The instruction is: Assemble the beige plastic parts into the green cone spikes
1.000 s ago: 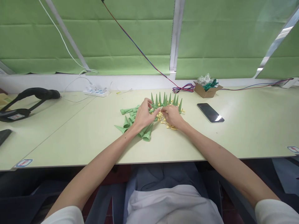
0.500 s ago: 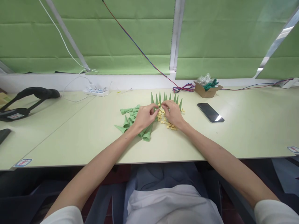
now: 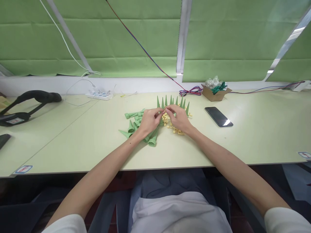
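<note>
My left hand (image 3: 151, 121) and my right hand (image 3: 180, 118) meet fingertip to fingertip above the table, both closed in a pinch. Whatever lies between the fingers is too small and covered to name. Beneath and left of my left hand is a heap of green plastic cones (image 3: 152, 141), lying on their sides with hollow ends showing. Small yellow plastic pieces (image 3: 178, 131) are scattered under and in front of my right hand. Behind the hands, several green cones (image 3: 166, 101) stand upright in a curved row, their lower parts partly hidden.
A black phone (image 3: 219, 116) lies right of the hands. Farther back are a cardboard box (image 3: 214, 95) with plastic wrap and a bundled red-blue cable (image 3: 191, 92). A white power strip (image 3: 99, 94) and a black strap-like headset (image 3: 31, 103) are on the left.
My right hand's fingertips have shifted slightly left and now touch those of my left hand, closing the small gap between them. The cones and yellow pieces look the same.
</note>
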Available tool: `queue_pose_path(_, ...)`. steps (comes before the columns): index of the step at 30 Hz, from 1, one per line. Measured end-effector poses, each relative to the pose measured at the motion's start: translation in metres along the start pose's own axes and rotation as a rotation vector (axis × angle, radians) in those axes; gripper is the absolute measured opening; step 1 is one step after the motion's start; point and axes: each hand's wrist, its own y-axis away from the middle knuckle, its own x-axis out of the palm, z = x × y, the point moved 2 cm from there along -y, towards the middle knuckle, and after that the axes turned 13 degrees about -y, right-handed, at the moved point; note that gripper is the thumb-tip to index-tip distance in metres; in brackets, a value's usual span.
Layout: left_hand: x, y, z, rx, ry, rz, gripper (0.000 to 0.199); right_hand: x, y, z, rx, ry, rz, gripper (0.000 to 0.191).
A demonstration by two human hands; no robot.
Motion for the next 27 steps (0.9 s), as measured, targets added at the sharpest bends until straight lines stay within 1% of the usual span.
queue_pose_path(3,-0.001,0.0,-0.001,-0.024,0.004,-0.004,0.031,0.0,0.0,0.001,-0.002,-0.022,0.004,0.024)
queue_pose_path(6,-0.003,0.0,-0.004,-0.045,0.02,-0.013,0.024,-0.001,-0.001,0.0,-0.013,-0.004,-0.012,0.024)
queue_pose_path(11,-0.009,0.001,-0.009,-0.121,0.051,-0.073,0.017,-0.001,-0.002,-0.01,0.025,0.109,-0.008,0.023)
queue_pose_path(15,-0.011,0.001,-0.007,-0.208,0.091,-0.104,0.019,-0.004,-0.003,-0.019,0.054,0.172,0.009,0.022)
queue_pose_path(17,-0.01,0.001,-0.005,-0.221,0.058,-0.067,0.024,-0.005,-0.003,-0.02,0.081,0.211,0.031,0.022)
queue_pose_path(19,-0.007,0.0,-0.003,-0.213,0.001,0.02,0.027,-0.006,-0.003,-0.021,0.115,0.251,0.061,0.022)
queue_pose_path(23,0.001,0.0,0.002,-0.17,-0.084,0.204,0.02,-0.006,-0.003,-0.022,0.157,0.323,0.123,0.023)
queue_pose_path(25,0.004,0.001,0.004,-0.15,-0.087,0.251,0.019,-0.005,-0.003,-0.023,0.17,0.355,0.145,0.023)
queue_pose_path(27,0.006,0.002,0.005,-0.14,-0.072,0.272,0.018,-0.004,-0.003,-0.024,0.186,0.38,0.161,0.022)
